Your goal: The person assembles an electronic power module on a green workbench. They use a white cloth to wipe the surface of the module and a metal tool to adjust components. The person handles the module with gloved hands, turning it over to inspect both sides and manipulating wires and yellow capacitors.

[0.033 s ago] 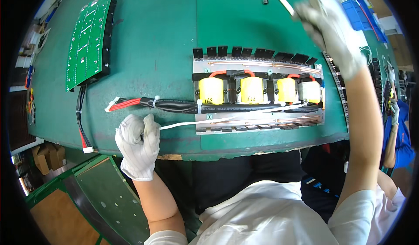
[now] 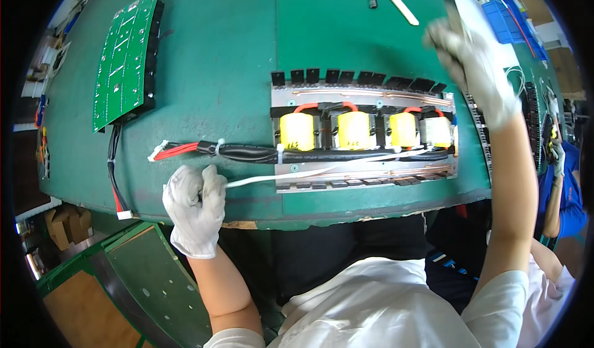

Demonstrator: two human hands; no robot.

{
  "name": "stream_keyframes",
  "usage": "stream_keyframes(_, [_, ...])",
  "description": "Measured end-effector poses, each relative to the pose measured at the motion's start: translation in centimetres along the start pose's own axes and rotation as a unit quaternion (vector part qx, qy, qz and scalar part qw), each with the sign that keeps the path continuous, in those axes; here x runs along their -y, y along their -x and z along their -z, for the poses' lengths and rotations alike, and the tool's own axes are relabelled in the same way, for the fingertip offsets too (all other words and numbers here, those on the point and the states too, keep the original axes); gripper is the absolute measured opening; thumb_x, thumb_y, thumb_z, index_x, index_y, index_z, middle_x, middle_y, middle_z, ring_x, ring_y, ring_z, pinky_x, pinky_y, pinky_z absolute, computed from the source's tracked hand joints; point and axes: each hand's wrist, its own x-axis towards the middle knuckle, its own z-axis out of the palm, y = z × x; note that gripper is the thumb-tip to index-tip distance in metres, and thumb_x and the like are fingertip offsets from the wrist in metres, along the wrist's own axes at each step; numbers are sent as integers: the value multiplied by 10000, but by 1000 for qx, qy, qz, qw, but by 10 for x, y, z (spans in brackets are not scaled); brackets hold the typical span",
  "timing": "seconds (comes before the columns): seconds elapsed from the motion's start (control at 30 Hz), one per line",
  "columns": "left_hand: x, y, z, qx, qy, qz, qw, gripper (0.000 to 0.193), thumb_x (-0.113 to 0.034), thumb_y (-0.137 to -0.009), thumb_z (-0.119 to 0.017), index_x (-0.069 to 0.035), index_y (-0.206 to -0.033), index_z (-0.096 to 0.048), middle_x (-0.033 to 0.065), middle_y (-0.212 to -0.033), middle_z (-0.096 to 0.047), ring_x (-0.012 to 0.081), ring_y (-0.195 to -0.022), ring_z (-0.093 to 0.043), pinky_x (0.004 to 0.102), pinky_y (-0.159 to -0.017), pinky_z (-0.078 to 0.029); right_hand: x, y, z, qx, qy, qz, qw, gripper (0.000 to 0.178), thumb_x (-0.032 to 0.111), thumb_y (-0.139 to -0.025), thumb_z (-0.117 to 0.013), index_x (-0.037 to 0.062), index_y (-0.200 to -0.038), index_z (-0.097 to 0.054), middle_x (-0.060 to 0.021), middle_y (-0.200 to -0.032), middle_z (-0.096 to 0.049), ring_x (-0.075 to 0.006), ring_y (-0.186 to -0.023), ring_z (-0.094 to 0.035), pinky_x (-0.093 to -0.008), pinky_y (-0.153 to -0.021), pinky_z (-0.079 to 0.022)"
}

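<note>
- Head view: the gloved left hand [image 2: 195, 202], lower left of centre, pinches the end of a white cable [image 2: 260, 178].
- The cable runs right across a metal-plated module [image 2: 288, 95] with yellow-wrapped coils [image 2: 356, 130], centre right.
- Upper right, the gloved right hand [image 2: 479, 69] is curled and blurred; whether it grips anything, I cannot tell.
- Upper left lies a green circuit board [image 2: 127, 63].
- Top, right of centre: a white strip [image 2: 396, 1].

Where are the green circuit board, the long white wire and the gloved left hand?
Green circuit board [image 2: 125, 60]: head view, middle of its flat face.
Gloved left hand [image 2: 195, 202]: head view, its middle.
White wire [image 2: 263, 178]: head view, the stretch near that hand.
</note>
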Motion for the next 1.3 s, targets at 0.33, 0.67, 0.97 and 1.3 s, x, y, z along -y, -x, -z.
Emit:
stream_keyframes(0.33, [2, -5, -1, -72, -63, -166, 982, 711, -641, -807, -590, 22, -1061, -629, 127, -938, -623, 232, -808, -602, 290, -655, -485, -103, 78, 42, -44, -157, -175, 971, 208, 227, -943, -529, 37, -978, -607, 6, -652, -498, -52, -446, -390, -208, -414, -298])
stream_keyframes(0.67, [-30, -58, -23, 1, -239, -212, 948, 202, -73, -903, -519, -22, -1048, -650, 139, -1022, -651, 296, -978, -615, 388, -849, -480, -103, 79, 24, -24, -70, -60, 995, 277, 208, -935, -470, -21, -1055, -569, -107, -769, -585, -160, -512, -533, -297, -506, -450])
stream_keyframes(0.97, [-44, -62, -18, 260, 7, -132, 957, 468, -242, -807, -656, 38, -1171, -568, 185, -952, -661, 293, -736, -655, 321, -719, -529, -111, 89, 34, 25, 42, -99, 994, 346, 284, -930, -474, -48, -879, -559, -231, -701, -558, -362, -639, -539, -442, -612, -416])
stream_keyframes(1.3, [-80, -79, -27, 303, -89, -83, 945, 721, -187, -656, -800, -17, -1261, -447, 188, -1137, -605, 357, -958, -631, 405, -807, -525, -100, 68, 29, 20, 35, -45, 998, 438, 297, -932, -485, -26, -1227, -503, -254, -1000, -623, -412, -870, -582, -433, -784, -461])
